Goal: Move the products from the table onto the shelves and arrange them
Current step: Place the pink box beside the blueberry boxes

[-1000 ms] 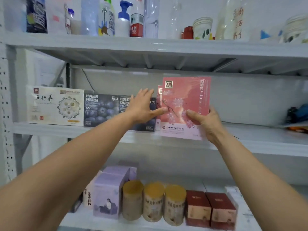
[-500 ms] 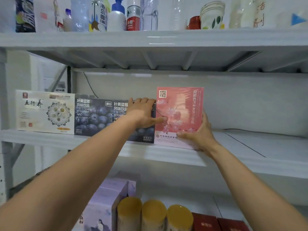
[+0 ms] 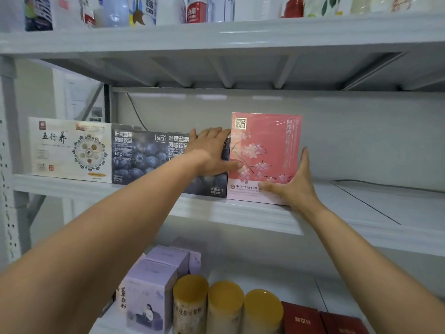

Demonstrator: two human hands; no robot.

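Fingers (image 3: 304, 160) of the right hand (image 3: 296, 186) stand straight and pressed together up the right edge of a flat pink cardboard box (image 3: 265, 145) printed with blossom, and the thumb lies spread across its lower front. The left hand (image 3: 212, 153) lies flat, its fingers (image 3: 216, 133) straight and close together, on the face of a dark blue cardboard box (image 3: 214, 186) with a blueberry picture. Its thumb touches the pink box's left edge. Both bare forearms reach up from the bottom corners and cover part of that blue box.

Nearest, on the lower white shelf (image 3: 277, 278), stand lilac cardboard boxes (image 3: 149, 290), three round tubs with yellow lids (image 3: 225, 302) in a row, and two dark red boxes (image 3: 301, 319) cut off by the bottom edge.

Above them runs the white metal middle shelf (image 3: 240, 213). The pink box stands upright on it near the front edge, just beside the blue one on its left. Further left come a second dark blue blueberry box (image 3: 134, 155) and a cream box with black characters (image 3: 69, 148), all in one row.

A thin black cord (image 3: 134, 109) drops behind the row against the grey back wall (image 3: 361, 141). A perforated white upright (image 3: 7, 213) stands at the far left.

The top shelf (image 3: 240, 32) carries bottles and cups, cut off by the upper edge, their labels too blurred to read.
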